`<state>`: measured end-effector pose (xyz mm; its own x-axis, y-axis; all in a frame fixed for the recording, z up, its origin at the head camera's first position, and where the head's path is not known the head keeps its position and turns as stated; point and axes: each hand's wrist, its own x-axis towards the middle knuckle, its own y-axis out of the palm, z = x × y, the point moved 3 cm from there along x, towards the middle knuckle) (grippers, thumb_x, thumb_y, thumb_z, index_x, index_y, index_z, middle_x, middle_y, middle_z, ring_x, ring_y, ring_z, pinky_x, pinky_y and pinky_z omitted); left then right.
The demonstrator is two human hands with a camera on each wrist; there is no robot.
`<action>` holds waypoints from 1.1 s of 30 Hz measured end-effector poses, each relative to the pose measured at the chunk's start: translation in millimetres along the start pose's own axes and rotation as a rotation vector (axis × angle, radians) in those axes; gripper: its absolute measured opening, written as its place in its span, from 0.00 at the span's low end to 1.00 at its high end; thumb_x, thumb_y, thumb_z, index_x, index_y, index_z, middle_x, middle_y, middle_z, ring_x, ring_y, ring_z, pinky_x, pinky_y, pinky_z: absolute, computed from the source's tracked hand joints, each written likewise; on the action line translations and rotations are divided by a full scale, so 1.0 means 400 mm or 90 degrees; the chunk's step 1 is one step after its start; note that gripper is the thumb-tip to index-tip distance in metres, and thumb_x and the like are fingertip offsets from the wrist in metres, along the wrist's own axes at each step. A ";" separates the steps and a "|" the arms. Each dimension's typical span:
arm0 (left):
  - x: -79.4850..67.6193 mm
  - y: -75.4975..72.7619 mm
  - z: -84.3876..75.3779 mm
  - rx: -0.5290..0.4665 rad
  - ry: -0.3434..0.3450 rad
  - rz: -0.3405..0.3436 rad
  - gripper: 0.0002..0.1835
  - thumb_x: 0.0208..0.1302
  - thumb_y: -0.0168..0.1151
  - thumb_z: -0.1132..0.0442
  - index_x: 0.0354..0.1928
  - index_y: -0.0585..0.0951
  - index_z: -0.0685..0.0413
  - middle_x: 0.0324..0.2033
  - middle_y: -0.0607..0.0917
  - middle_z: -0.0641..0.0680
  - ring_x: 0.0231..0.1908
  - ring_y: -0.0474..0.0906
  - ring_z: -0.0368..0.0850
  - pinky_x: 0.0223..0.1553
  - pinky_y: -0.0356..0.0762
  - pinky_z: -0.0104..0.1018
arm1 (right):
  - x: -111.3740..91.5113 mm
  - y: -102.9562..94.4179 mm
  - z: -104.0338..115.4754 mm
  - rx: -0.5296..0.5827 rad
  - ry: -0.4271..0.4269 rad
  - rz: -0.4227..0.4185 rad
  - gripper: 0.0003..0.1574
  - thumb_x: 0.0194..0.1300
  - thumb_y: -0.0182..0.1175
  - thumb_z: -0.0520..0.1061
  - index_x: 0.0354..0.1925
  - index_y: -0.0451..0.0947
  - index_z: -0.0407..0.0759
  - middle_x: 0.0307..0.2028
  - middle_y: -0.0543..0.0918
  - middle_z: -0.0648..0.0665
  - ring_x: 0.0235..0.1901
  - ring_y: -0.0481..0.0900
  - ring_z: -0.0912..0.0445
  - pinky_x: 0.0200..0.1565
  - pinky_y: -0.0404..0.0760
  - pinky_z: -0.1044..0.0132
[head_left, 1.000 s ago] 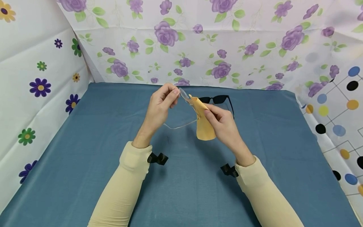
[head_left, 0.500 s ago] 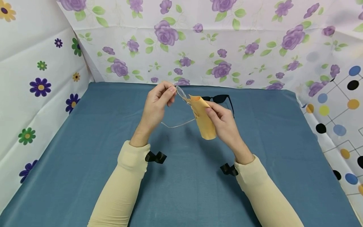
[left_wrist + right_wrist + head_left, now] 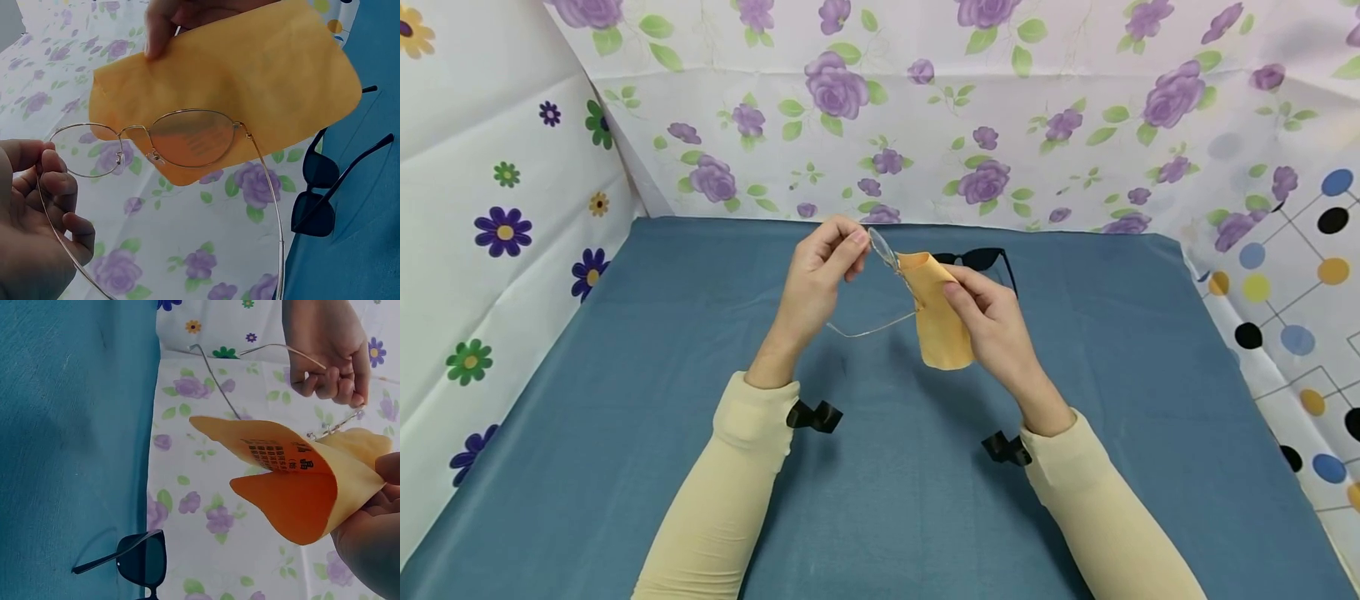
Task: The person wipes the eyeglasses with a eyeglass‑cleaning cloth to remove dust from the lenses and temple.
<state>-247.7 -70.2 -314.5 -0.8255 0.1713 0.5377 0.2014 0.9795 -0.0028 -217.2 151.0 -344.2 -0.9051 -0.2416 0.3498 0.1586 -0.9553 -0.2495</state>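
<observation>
My left hand [image 3: 816, 271] pinches thin metal-rimmed eyeglasses [image 3: 883, 247] at the outer end of one lens. Their temples point back toward me. With thumb and fingers, my right hand [image 3: 996, 321] holds a folded yellow cloth [image 3: 942, 329] beside the other lens. Seen from the left wrist, that lens of the eyeglasses [image 3: 194, 137] lies in front of the cloth [image 3: 269, 69], and dark print shows through it. From the right wrist, the cloth [image 3: 294, 512] bends into an open fold with printed characters inside. Part of the eyeglasses is hidden behind it there.
Black sunglasses [image 3: 981, 259] lie on the blue tablecloth [image 3: 880, 492] just beyond my right hand. A white sheet with purple flowers [image 3: 842, 92] hangs at the table's back edge. Patterned sheets also stand at the left [image 3: 467, 275] and right [image 3: 1300, 333].
My left hand has shifted slightly left and up, drawing the eyeglasses along. The cloth in my right hand has changed its fold a little. The sunglasses have stayed in place.
</observation>
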 end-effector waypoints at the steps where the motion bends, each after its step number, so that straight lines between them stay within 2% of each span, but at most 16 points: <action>1: -0.001 0.003 0.000 0.001 -0.002 0.009 0.11 0.80 0.52 0.66 0.37 0.74 0.67 0.25 0.72 0.56 0.27 0.67 0.47 0.33 0.66 0.38 | 0.000 0.000 0.000 0.002 -0.002 0.000 0.22 0.83 0.53 0.45 0.67 0.78 0.38 0.56 0.85 0.37 0.49 0.85 0.48 0.45 0.84 0.64; 6: -0.004 0.007 0.000 0.004 0.001 0.044 0.11 0.81 0.50 0.67 0.37 0.74 0.66 0.26 0.72 0.56 0.29 0.67 0.49 0.35 0.67 0.40 | 0.005 -0.004 -0.013 -0.009 0.012 -0.002 0.22 0.83 0.52 0.45 0.67 0.78 0.38 0.56 0.84 0.36 0.48 0.85 0.45 0.42 0.84 0.64; 15: -0.002 -0.014 0.004 -0.022 0.013 0.060 0.09 0.80 0.49 0.72 0.38 0.75 0.68 0.29 0.74 0.53 0.31 0.68 0.47 0.37 0.67 0.36 | 0.015 -0.011 -0.036 -0.012 0.064 0.002 0.23 0.84 0.51 0.48 0.67 0.78 0.39 0.58 0.83 0.38 0.50 0.84 0.46 0.42 0.84 0.62; 21: 0.001 -0.017 0.010 -0.017 -0.003 0.054 0.08 0.80 0.50 0.71 0.39 0.76 0.68 0.29 0.75 0.54 0.32 0.68 0.48 0.37 0.67 0.38 | 0.013 -0.011 -0.026 -0.002 0.066 0.003 0.23 0.83 0.52 0.47 0.67 0.78 0.39 0.57 0.84 0.37 0.49 0.84 0.46 0.43 0.84 0.63; 26: 0.002 -0.019 0.018 0.011 -0.021 0.060 0.08 0.81 0.51 0.69 0.40 0.77 0.65 0.29 0.76 0.54 0.32 0.69 0.48 0.37 0.68 0.37 | 0.010 -0.005 -0.012 -0.027 0.051 0.014 0.22 0.83 0.53 0.46 0.66 0.78 0.38 0.54 0.84 0.36 0.46 0.83 0.46 0.40 0.83 0.65; 33: 0.000 -0.011 0.020 0.062 -0.044 0.094 0.08 0.81 0.52 0.68 0.44 0.78 0.66 0.31 0.78 0.58 0.33 0.71 0.49 0.37 0.69 0.37 | 0.013 -0.009 -0.037 -0.029 0.071 0.014 0.23 0.83 0.52 0.47 0.67 0.78 0.39 0.54 0.85 0.35 0.46 0.84 0.43 0.40 0.83 0.62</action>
<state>-252.6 -73.8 -321.1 -0.8257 0.3169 0.4666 0.2734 0.9484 -0.1604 -228.3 155.8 -355.0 -0.9404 -0.2390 0.2418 0.1624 -0.9406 -0.2982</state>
